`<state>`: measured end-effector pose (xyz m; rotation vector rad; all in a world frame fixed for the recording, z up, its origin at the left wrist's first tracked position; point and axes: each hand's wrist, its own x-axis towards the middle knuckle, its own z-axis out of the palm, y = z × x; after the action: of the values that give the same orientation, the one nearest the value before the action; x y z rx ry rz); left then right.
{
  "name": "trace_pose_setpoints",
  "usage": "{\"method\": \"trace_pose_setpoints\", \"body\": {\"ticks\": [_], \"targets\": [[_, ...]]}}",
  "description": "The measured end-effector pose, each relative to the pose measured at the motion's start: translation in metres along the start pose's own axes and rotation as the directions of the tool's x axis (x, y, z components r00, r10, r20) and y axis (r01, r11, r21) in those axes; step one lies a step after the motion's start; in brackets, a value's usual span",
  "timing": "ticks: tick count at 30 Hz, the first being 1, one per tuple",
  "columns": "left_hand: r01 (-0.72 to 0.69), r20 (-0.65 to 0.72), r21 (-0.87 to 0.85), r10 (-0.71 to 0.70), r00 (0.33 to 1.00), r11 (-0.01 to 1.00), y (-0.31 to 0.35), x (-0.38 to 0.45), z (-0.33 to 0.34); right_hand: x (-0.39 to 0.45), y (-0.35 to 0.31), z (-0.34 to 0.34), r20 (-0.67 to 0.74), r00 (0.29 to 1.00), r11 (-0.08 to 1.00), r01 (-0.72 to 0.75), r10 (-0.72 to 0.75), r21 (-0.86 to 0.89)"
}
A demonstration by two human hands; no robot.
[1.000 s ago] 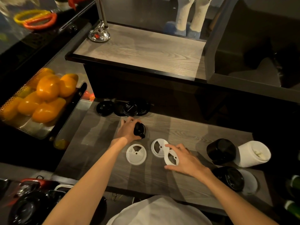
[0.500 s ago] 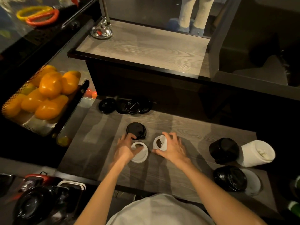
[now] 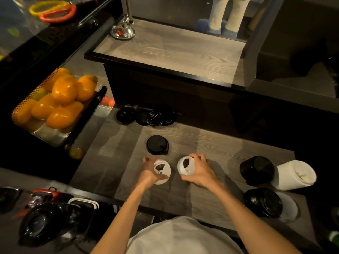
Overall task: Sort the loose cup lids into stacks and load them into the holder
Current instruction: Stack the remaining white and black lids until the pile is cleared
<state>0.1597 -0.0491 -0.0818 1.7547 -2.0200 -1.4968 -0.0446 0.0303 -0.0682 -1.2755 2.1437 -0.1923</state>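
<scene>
- This looks like a café or drinks bar, seen from the serving side of a wood-grain table point(image 3: 211, 143).
- Disposable cup lids lie about the table: a single black lid point(image 3: 157, 145) near its middle, a cluster of black lids point(image 3: 146, 117) at its far edge, and stacks of black lids point(image 3: 256, 170) and white lids point(image 3: 295, 175) on its right end.
- Left of the table, a perforated metal tray point(image 3: 80, 121) holds orange fruit point(image 3: 60, 99), the sort kept for juicing.
- Beyond the table rises a raised customer ledge point(image 3: 174, 50) with a chrome post base point(image 3: 122, 31).
</scene>
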Motion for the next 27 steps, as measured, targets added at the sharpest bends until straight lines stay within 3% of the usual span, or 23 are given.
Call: {"method": "trace_pose_setpoints", "body": {"ticks": [3,6,7,9,12,17,22,27], "targets": [[0.006,-0.026,-0.419,-0.019,0.999,0.908,0.003,-0.009,0.000,-0.015,-0.006,-0.004,-0.032,0.999,0.975,0.019,-0.012,0.222],[0.114,0.073,-0.834,-0.097,0.993,0.540,0.011,-0.015,0.003,-0.030,-0.017,-0.011,-0.069,0.995,0.936,0.090,-0.070,0.340],[0.134,0.113,-0.899,-0.075,0.991,0.418,0.015,-0.017,0.003,-0.033,-0.021,-0.013,-0.080,0.993,0.923,0.108,-0.084,0.370],[0.177,0.190,-0.939,0.015,0.982,0.293,0.025,-0.023,0.002,-0.039,-0.029,-0.018,-0.110,0.986,0.907,0.159,-0.125,0.391],[0.213,0.251,-0.940,0.119,0.961,0.266,0.046,-0.035,0.000,-0.046,-0.038,-0.024,-0.162,0.968,0.924,0.232,-0.190,0.303],[0.223,0.244,-0.958,0.105,0.964,0.179,0.060,-0.042,0.002,-0.053,-0.039,-0.030,-0.232,0.956,0.906,0.253,-0.180,0.339],[0.179,0.213,-0.960,0.147,0.966,0.218,0.076,-0.045,0.011,-0.063,-0.030,-0.043,-0.241,0.929,0.904,0.340,-0.280,0.261],[0.193,0.245,-0.942,0.172,0.954,0.274,0.098,-0.046,0.030,-0.068,-0.016,-0.055,-0.304,0.913,0.903,0.352,-0.273,0.248]]}}
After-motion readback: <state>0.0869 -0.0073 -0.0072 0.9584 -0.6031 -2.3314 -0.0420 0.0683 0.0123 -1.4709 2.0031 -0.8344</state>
